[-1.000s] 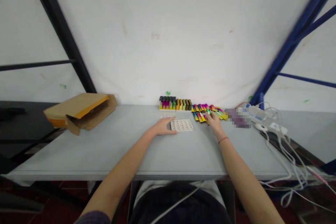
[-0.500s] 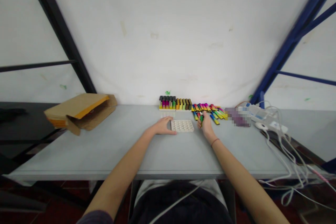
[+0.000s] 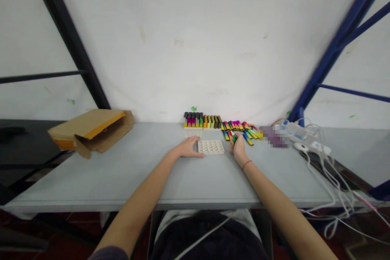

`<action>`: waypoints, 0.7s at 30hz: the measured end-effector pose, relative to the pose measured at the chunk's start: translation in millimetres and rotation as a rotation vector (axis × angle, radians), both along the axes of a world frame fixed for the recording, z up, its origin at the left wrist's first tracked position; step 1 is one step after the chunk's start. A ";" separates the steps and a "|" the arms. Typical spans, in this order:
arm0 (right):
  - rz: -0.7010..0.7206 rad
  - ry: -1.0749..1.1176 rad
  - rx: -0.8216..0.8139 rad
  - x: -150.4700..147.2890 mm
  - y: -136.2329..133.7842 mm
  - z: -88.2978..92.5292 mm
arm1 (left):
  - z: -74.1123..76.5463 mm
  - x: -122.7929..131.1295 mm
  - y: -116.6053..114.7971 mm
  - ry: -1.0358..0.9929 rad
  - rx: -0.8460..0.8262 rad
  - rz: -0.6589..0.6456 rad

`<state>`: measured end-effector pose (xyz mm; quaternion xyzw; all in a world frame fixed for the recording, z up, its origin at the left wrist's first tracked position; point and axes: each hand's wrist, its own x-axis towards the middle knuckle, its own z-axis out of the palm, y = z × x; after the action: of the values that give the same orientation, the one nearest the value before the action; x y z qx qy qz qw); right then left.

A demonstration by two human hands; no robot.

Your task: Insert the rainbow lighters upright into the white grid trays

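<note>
My left hand (image 3: 188, 148) lies flat on the grey table (image 3: 152, 174), its fingers spread against the left edge of a white tray (image 3: 211, 146) with rows of round sockets. My right hand (image 3: 238, 148) is closed on a green lighter (image 3: 235, 138), held just right of the tray. Behind it lies a loose pile of coloured lighters (image 3: 243, 129). Further back, a row of lighters (image 3: 202, 120) stands upright in another tray by the wall.
A folded cardboard box (image 3: 88, 131) lies at the table's back left. A white power strip (image 3: 300, 133) with tangled cables (image 3: 332, 178) sits at the right. Dark and blue shelf struts rise on both sides. A white wall closes the back.
My right hand has drawn back left from the lighter pile to beside the tray, now holding a green lighter. My left hand has stayed at the tray.
</note>
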<state>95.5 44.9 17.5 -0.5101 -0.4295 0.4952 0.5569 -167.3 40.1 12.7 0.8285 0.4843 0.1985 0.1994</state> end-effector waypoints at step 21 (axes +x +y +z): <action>-0.022 0.191 -0.114 4.4 -3.9 8.0 | -0.9 -0.4 1.2 0.054 0.008 -0.022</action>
<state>99.9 41.0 25.5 -0.4961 -0.3399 0.5589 0.5709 -167.6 41.3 11.8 0.8395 0.4797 0.1756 0.1851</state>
